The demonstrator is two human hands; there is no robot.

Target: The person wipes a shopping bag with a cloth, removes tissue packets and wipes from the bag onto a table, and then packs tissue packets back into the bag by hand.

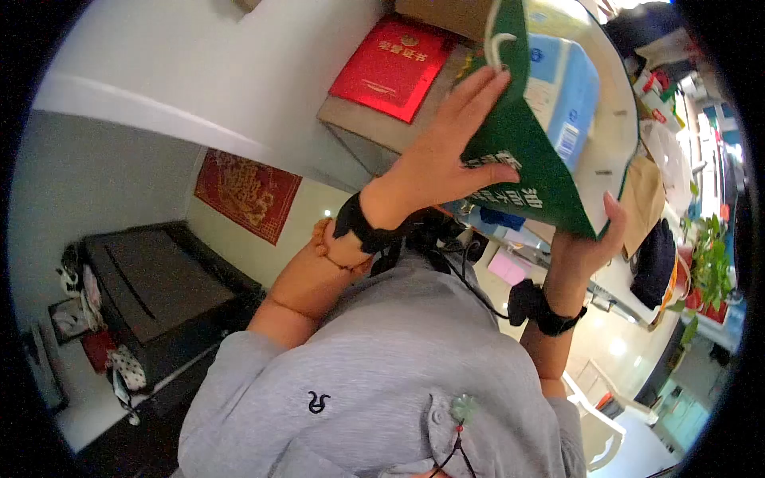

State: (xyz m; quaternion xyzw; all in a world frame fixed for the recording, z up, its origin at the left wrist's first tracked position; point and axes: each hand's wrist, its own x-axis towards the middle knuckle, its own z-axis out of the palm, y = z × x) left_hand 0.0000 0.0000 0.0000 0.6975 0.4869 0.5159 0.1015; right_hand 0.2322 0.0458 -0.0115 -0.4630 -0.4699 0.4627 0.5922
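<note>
A green bag (550, 163) with white lettering, a pale inside and a white cord handle (500, 49) is tilted with its mouth open. Inside lies a blue and white package (567, 95) with a barcode. My left hand (454, 147) holds the bag's left side, its fingers straight and close together near the cord and its thumb across the printed face. At the bag's bottom corner, my right hand (588, 251) is closed round it, thumb showing at the edge; its other fingers are mostly hidden.
A red certificate folder (393, 68) lies on a ledge beyond the bag. To the left are a dark grey padded seat (163, 275) and a red mat (249, 195). A cluttered table, a brown paper bag (644, 195), plants (709, 263) and a white chair (598, 430) fill the right side.
</note>
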